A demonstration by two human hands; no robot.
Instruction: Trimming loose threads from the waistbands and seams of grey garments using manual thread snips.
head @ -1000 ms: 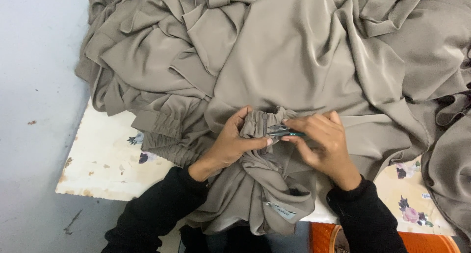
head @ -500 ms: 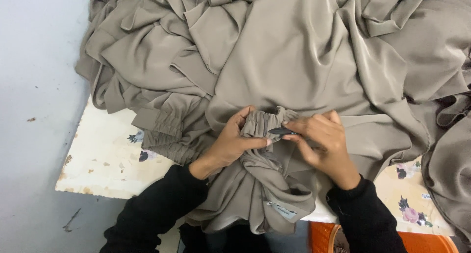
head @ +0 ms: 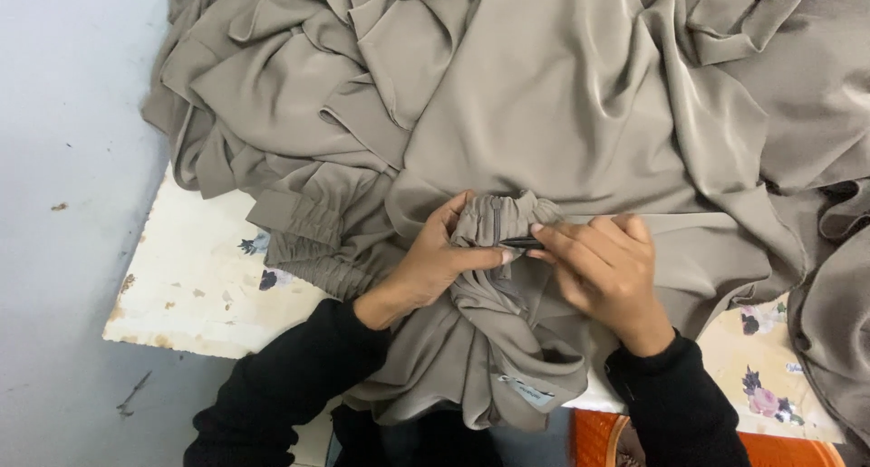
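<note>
My left hand (head: 433, 266) is closed on a gathered cuff (head: 497, 224) of grey-brown cloth (head: 580, 114), thumb on the near side and fingers curled over the top, so the bunched folds stand up between them. My right hand (head: 605, 277) sits just beside the cuff on its right, with the fingers pinched around a small dark tool (head: 523, 243) whose tip touches the cuff's gathers; I cannot tell what kind of tool it is, as most of it is hidden in my grip. The cuff lies near the front edge of the table (head: 195, 277), in the middle of the heap. Behind the cuff the cloth spreads in a broad smooth sheet, and to the cuff's left it is piled in loose folds, with another gathered band (head: 304, 215) lying there. Below the cuff more cloth hangs over the table edge, showing a small pale label (head: 528, 392). The table top is white with faded flower prints. An orange basket (head: 770, 449) stands below the cuff to the right, under the table edge.
</note>
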